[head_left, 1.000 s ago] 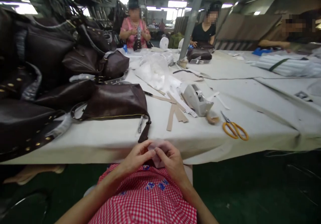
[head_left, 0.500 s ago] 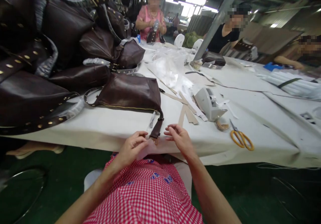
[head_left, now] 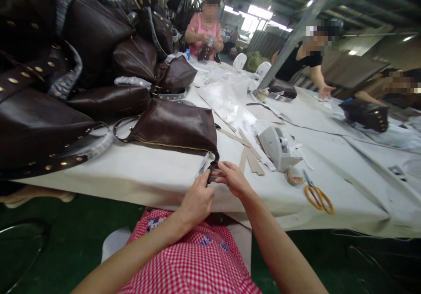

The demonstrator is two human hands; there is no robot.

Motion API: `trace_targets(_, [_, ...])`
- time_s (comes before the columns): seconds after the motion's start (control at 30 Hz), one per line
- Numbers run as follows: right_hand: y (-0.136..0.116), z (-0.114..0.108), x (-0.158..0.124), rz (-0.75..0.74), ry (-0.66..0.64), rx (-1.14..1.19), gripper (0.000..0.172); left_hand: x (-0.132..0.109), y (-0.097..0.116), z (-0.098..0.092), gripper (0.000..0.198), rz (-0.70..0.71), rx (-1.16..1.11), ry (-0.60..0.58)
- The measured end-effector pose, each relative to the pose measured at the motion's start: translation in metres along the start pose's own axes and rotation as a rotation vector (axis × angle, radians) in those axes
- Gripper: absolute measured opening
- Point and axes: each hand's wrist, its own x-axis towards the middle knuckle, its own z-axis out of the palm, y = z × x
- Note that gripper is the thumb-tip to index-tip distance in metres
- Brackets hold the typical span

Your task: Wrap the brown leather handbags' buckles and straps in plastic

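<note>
Both hands are on the strap end (head_left: 211,171) of a dark brown handbag (head_left: 177,127), at the near edge of the table (head_left: 148,175). The table is covered in off-white cloth.
- Left hand (head_left: 197,202): fingers curled shut around the strap's lower tip from below.
- Right hand (head_left: 232,179): narrow pinch, thumb and fingertips closed on the same tip from the right.
- Handbag: smooth leather with a slight sheen, slouchy trapezoid shape, lying flat, yellow stitch line along the bottom seam. The strap curves off its right corner, with a flat metal zipper pull (head_left: 202,164) just beside it.
- Left of it is a pile of bags (head_left: 42,123) in the same leather, with brass-studded straps.
- Right of the hands: flat tan cardboard strips (head_left: 248,155), a grey plastic tape dispenser (head_left: 279,149) and orange-handled scissors (head_left: 317,196). Crinkled clear plastic bags (head_left: 226,94) lie further back.
- Lap: red-and-white gingham fabric (head_left: 197,263).

Versus half a second ago — the hands were apart then, the left low at the lap on a pale piece and the right open over the table edge, with the strap hanging free between them. Now both have closed on it. A co-worker's arm (head_left: 320,83) across the table now reaches out over the cloth.
</note>
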Motion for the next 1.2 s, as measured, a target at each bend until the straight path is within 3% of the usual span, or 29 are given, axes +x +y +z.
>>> trace_targets(0.17, [-0.003, -0.006, 0.005, 0.150, 0.017, 0.136, 0.022, -0.005, -0.007, -0.042, 0.020, -0.259, -0.751, -0.036])
trace_targets(0.27, [0.006, 0.000, 0.007, 0.233, 0.012, 0.291, 0.021, -0.014, -0.022, -0.038, 0.030, -0.409, -1.135, 0.042])
trace_targets(0.37, [0.012, 0.006, 0.011, 0.227, -0.028, 0.337, 0.028, -0.024, -0.033, -0.022, 0.038, -0.474, -1.353, 0.158])
trace_targets(0.53, [0.019, 0.024, 0.003, 0.097, -0.024, 0.324, 0.046, -0.025, -0.030, -0.011, 0.044, -0.445, -1.412, 0.259])
trace_targets(0.7, [0.036, 0.045, -0.025, 0.053, -0.048, 0.286, 0.043, -0.026, -0.016, -0.017, 0.039, -0.450, -1.386, 0.255])
trace_targets(0.97, [0.035, 0.046, -0.049, 0.045, -0.214, 0.240, 0.039, -0.041, -0.023, -0.028, 0.040, -0.530, -1.330, 0.253])
trace_targets(1.1, [0.040, 0.050, -0.052, 0.010, -0.138, 0.189, 0.038, -0.047, -0.017, -0.027, 0.039, -0.491, -1.314, 0.278])
trace_targets(1.2, [0.043, 0.052, -0.053, -0.077, -0.028, 0.151, 0.034, -0.055, -0.014, -0.029, 0.027, -0.418, -1.182, 0.219])
